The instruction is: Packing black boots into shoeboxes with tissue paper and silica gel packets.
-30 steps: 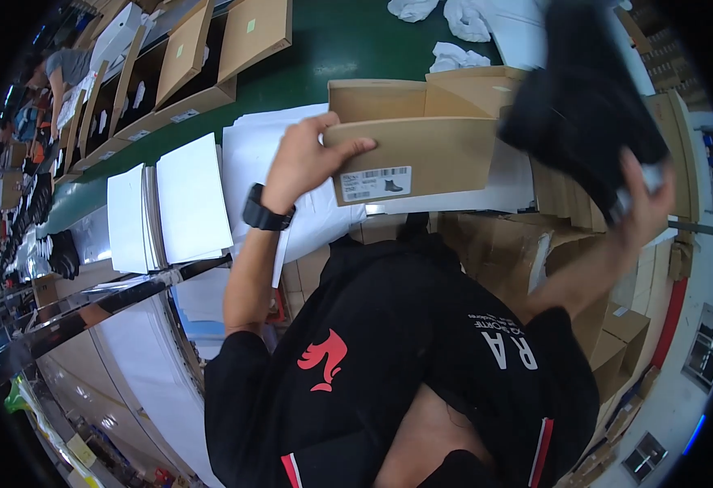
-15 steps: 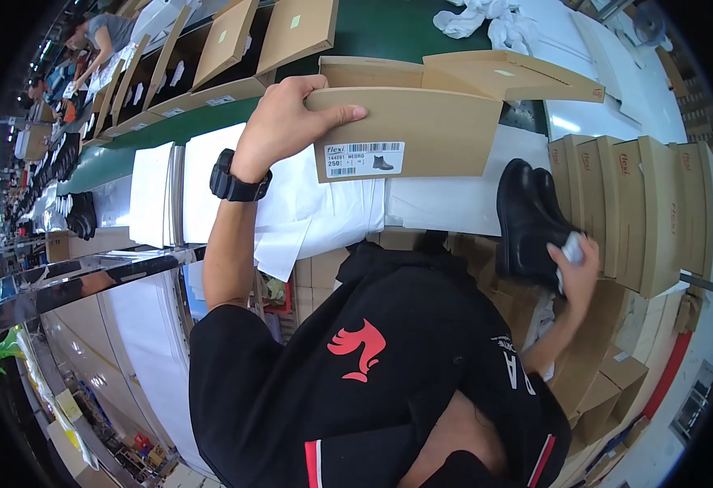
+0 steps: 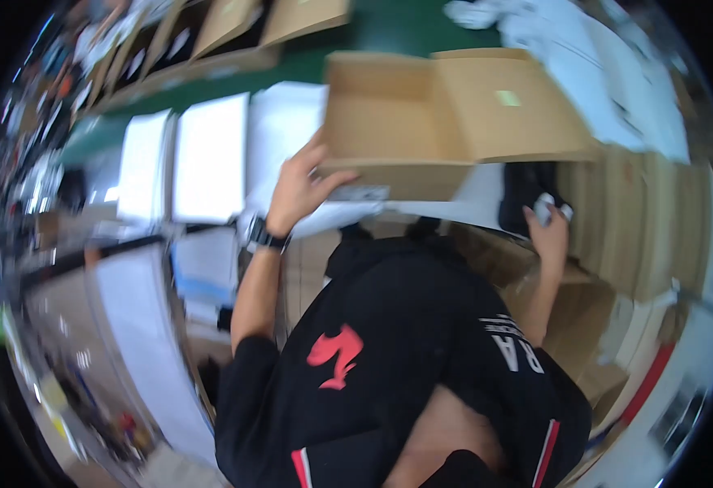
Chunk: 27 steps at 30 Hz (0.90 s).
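Note:
An open brown cardboard shoebox (image 3: pixel 397 180) is tilted so its bare inside shows, its lid (image 3: pixel 511 102) swung out to the right. At its near left corner, my left hand (image 3: pixel 301 189) grips the wall, thumb on the labelled front side and the fingers partly hidden behind. Right of the box stands a pair of black boots (image 3: pixel 527 185), partly hidden and blurred. My right hand (image 3: pixel 550 232) pinches a wad of crumpled white paper (image 3: pixel 545 209) at the boots' near side; whether the paper sits inside a boot I cannot tell.
Closed shoeboxes (image 3: pixel 629 220) stand in a row at the right. Stacks of white paper sheets (image 3: pixel 210 159) lie at the left on the bench. Several open boxes (image 3: pixel 226 37) line the far green surface (image 3: pixel 397 24). Crumpled white paper (image 3: pixel 474 14) lies at the far right.
My left hand has tipped the shoebox toward me, so its inside now shows and its lid lies wider. My right hand, with the white paper, has moved slightly away from me. The view is blurred.

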Each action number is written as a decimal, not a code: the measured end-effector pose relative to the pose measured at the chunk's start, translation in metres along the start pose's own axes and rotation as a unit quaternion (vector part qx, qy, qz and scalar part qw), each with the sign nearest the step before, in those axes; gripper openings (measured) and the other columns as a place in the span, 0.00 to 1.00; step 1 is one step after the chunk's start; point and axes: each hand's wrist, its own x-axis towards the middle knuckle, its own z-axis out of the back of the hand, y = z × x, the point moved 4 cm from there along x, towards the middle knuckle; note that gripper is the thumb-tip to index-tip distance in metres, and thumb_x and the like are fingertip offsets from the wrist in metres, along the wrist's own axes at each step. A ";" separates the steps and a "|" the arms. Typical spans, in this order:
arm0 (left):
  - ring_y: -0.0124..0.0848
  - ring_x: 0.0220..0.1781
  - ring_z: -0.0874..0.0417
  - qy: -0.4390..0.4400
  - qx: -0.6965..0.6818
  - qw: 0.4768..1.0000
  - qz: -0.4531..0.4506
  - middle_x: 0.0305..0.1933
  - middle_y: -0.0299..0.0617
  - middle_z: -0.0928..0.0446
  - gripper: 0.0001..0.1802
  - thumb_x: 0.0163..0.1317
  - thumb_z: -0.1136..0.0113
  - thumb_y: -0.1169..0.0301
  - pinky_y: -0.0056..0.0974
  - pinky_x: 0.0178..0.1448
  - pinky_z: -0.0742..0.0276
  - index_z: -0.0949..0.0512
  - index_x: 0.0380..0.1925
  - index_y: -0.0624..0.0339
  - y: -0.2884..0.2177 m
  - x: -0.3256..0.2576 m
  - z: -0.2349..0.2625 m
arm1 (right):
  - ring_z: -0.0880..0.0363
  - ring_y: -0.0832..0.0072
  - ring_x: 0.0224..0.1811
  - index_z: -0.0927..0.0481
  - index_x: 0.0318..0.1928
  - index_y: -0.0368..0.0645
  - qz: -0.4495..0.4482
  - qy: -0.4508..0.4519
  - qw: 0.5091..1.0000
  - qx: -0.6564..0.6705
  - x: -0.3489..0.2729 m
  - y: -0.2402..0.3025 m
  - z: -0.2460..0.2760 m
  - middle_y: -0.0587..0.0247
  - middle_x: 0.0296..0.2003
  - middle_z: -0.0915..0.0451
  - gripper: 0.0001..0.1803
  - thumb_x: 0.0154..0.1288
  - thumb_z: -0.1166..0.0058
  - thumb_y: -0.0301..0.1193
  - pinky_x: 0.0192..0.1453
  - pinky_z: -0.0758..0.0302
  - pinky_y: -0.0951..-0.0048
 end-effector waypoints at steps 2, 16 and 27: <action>0.42 0.58 0.16 -0.016 -0.007 0.999 0.029 0.65 0.52 0.23 0.14 0.57 0.27 0.72 0.40 0.51 0.19 0.18 0.41 0.67 0.043 -0.024 -0.024 | 0.20 0.51 0.57 0.17 0.53 0.35 -0.050 -0.058 0.994 0.078 0.017 -0.027 -0.017 0.41 0.54 0.19 0.32 0.58 0.32 0.49 0.63 0.26 0.59; 0.42 0.48 0.20 -0.007 0.103 0.985 0.141 0.48 0.48 0.22 0.14 0.54 0.24 0.71 0.41 0.45 0.24 0.17 0.38 0.63 0.107 -0.072 -0.066 | 0.18 0.71 0.21 0.18 0.51 0.39 -0.156 -0.148 0.910 0.355 0.073 -0.171 -0.045 0.51 0.30 0.14 0.18 0.65 0.35 0.36 0.22 0.24 0.69; 0.48 0.41 0.14 0.081 0.252 0.962 0.065 0.38 0.48 0.13 0.16 0.51 0.22 0.67 0.46 0.53 0.22 0.13 0.39 0.62 0.142 -0.063 -0.079 | 0.13 0.52 0.35 0.09 0.31 0.52 -0.261 -0.174 0.944 0.105 0.096 -0.172 -0.053 0.52 0.29 0.14 0.14 0.58 0.33 0.48 0.45 0.18 0.54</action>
